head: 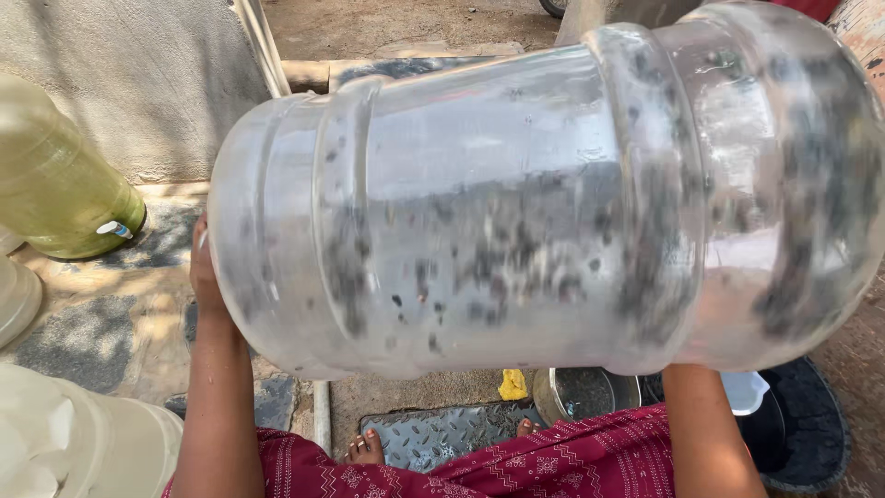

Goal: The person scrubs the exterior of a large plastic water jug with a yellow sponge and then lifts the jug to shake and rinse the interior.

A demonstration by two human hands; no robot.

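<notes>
Large clear ribbed plastic water jug [553,203] held up on its side, close to the head camera, filling most of the view; dark specks and smears show through its wall, blurred, so can't tell what they are or whether they sit inside or outside.

Left hand [205,267] flat against the jug's left end; only the wrist side and one fingertip edge show, so can't tell whether the fingers are spread or together.

Right hand itself hidden behind the jug; only the right forearm [705,429] shows, rising to the jug's underside near the right end; finger state can't be told.

Below the jug: maroon patterned cloth [516,461] across the person's lap; bare toes on a grey metal tread plate [442,433]; small yellow scrap [513,384] just beyond the plate; round steel bowl [585,395] beside it; black round tub [816,429] at right with a white plastic container [745,390] at its rim.

Left side: yellowish translucent plastic jug with a small white tap [55,180] lying on the stone paving; pale cream jug [83,443] at lower left, partly cut off; grey rendered wall [138,74] behind.
</notes>
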